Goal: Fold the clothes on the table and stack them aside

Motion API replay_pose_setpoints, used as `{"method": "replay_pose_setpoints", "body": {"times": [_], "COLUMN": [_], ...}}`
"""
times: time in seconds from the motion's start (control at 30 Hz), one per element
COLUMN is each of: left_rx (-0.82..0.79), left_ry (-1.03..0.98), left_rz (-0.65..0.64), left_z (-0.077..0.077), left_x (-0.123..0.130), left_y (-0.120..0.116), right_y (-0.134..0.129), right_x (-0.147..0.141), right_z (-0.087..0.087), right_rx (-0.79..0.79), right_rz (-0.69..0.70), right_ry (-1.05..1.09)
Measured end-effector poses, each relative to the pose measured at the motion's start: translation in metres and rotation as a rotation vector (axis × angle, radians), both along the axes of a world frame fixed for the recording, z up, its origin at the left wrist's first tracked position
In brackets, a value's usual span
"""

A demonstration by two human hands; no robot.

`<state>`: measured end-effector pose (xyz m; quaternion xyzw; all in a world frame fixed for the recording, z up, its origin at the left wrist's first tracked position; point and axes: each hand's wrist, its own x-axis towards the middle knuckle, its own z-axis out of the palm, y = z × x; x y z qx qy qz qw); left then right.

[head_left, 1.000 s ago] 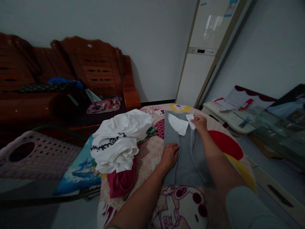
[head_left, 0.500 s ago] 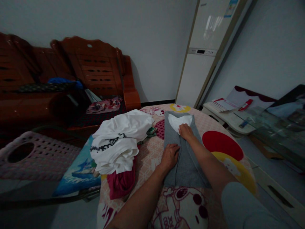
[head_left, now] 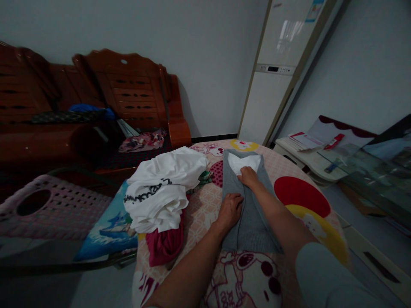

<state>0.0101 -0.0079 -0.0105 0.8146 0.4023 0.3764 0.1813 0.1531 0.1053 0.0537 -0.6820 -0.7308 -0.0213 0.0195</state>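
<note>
A grey knitted garment lies folded in a long shape, with white cloth showing in its V-neck. My left hand rests on its left half, near the front edge line, fingers bent and lying on the knit. At the neckline my right hand has its fingers closed on the garment's edge beside the white cloth. Left of the garment is a heap of white clothes with black lettering, and a dark red cloth sticks out beneath it.
The round table has a patterned pink cloth. Beyond it stands a wooden bench with fabrics on it. A woven pink chair with a blue cushion is at the left. A white cabinet and glass shelf are at the right.
My right hand has moved slightly left and down along the neckline edge. My left hand stays on the grey garment. The view has shifted a little.
</note>
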Motion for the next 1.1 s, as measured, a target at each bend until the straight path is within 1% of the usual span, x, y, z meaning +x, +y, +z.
{"method": "replay_pose_setpoints", "body": {"times": [0.17, 0.33, 0.53, 0.67, 0.83, 0.93, 1.03, 1.1], "left_rx": [-0.005, -0.018, -0.009, -0.009, -0.012, -0.024, -0.031, -0.031], "left_ry": [-0.005, -0.004, -0.008, -0.01, -0.001, 0.003, 0.01, 0.018], "left_rz": [0.005, 0.007, 0.003, 0.005, 0.008, 0.019, 0.025, 0.024], "left_z": [-0.001, 0.001, 0.003, 0.005, 0.006, 0.004, 0.003, 0.002], "left_x": [0.0, 0.001, -0.001, -0.001, -0.001, 0.0, 0.001, 0.001], "left_y": [0.0, -0.001, -0.002, -0.004, -0.004, -0.003, -0.002, -0.001], "right_y": [0.001, 0.004, 0.023, 0.04, 0.057, 0.061, 0.064, 0.066], "right_x": [-0.008, -0.017, -0.022, -0.006, 0.036, 0.055, 0.062, 0.061], "right_z": [-0.005, -0.008, -0.014, -0.018, -0.019, -0.02, -0.02, -0.018], "right_rx": [0.024, 0.074, 0.104, 0.139, 0.258, 0.318, 0.365, 0.379], "right_rz": [-0.037, -0.091, -0.201, -0.251, -0.33, -0.349, -0.329, -0.259], "right_ry": [0.025, 0.059, 0.245, 0.346, 0.582, 0.706, 0.822, 0.887]}}
